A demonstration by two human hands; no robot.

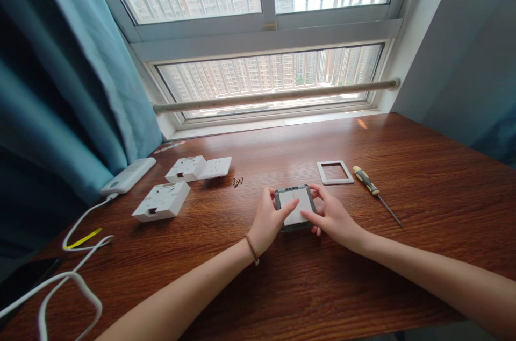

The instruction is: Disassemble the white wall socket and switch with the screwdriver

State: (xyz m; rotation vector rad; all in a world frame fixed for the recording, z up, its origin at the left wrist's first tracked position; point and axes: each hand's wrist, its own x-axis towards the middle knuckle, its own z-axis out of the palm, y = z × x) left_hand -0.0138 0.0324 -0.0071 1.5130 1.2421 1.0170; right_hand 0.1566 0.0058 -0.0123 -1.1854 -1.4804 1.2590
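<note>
Between both hands is a wall switch (pixel 293 215) with a white face and a dark grey surround, held a little above the wooden table. My left hand (pixel 271 218) grips its left side, thumb lying across the white face. On the opposite side my right hand (pixel 331 218) has its thumb on the face and its fingers around the edge and underneath. The underside of the switch is hidden. Beyond my right hand lies a white square frame (pixel 321 173). A screwdriver (pixel 367 180) with a yellow and dark handle rests to the right of it.
On the left sit two white mounting boxes (pixel 177 193) (pixel 183 169), with a white socket panel (pixel 217 167) leaning against the rear one. Several small screws (pixel 237 182) lie nearby. A white power bank (pixel 128 176) and its cable (pixel 74 276) are by the curtain (pixel 121 104).
</note>
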